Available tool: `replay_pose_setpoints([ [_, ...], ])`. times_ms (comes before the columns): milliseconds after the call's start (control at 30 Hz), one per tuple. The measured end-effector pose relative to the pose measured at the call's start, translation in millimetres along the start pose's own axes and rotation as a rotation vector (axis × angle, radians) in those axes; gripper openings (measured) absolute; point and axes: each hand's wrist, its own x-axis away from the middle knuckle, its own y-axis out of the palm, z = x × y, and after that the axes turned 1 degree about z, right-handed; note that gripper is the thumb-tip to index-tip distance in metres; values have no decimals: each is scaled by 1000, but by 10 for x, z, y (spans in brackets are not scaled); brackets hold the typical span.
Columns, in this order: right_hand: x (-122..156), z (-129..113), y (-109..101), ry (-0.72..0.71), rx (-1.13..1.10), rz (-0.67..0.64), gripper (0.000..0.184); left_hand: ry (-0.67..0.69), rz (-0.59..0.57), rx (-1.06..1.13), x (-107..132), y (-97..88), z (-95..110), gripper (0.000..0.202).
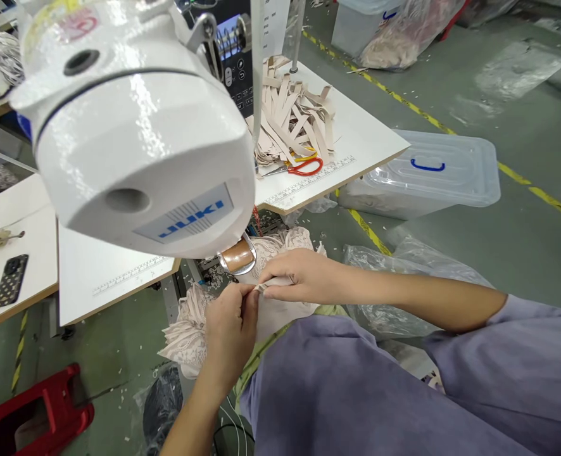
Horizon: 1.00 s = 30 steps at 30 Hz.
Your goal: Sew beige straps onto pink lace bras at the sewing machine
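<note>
Low in front of the white sewing machine (147,152), marked JUKI, my two hands meet at a small fold of pale fabric. My left hand (233,320) pinches the fabric between thumb and fingers. From the other side my right hand (304,275) grips the same spot, its fingertips almost touching the left thumb. Pale lace-patterned fabric (188,335) hangs bunched at the left, and more of it lies behind my hands. Just beyond them is the machine's sewing end, with a brown and metal part (239,256). Which fabric edges I hold is too small to tell.
Beige elastic-looking strips (299,117) are heaped on the white table (366,142), with red-handled scissors (306,166) beside them. A phone (11,280) lies on the left table. A lidded plastic bin (432,171) stands right; a red stool (47,405) is on the floor lower left.
</note>
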Motion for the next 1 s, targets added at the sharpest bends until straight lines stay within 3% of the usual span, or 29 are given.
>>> replay_pose_setpoints([
  [200, -3, -21, 44, -70, 104, 154, 19, -83, 139, 117, 38, 155, 79, 19],
  [333, -220, -106, -88, -58, 180, 91, 19, -112, 222, 38, -22, 148, 9, 18],
  [467, -489, -144, -236, -16, 236, 8, 25, 207, 322, -259, -104, 46, -252, 18],
  [567, -589, -151, -281, -16, 250, -31, 30, 484, 328, -386, -167, -50, -428, 33],
  [733, -608, -193, -301, 3, 277, -54, 31, 665, 327, -506, -234, -121, -494, 56],
  [833, -550, -134, -248, -26, 308, -2, 24, 589, 318, -585, -221, -99, -409, 45],
  [1000, -353, 138, 15, -325, 531, 456, 20, 314, 222, -682, -185, -92, -171, 35],
])
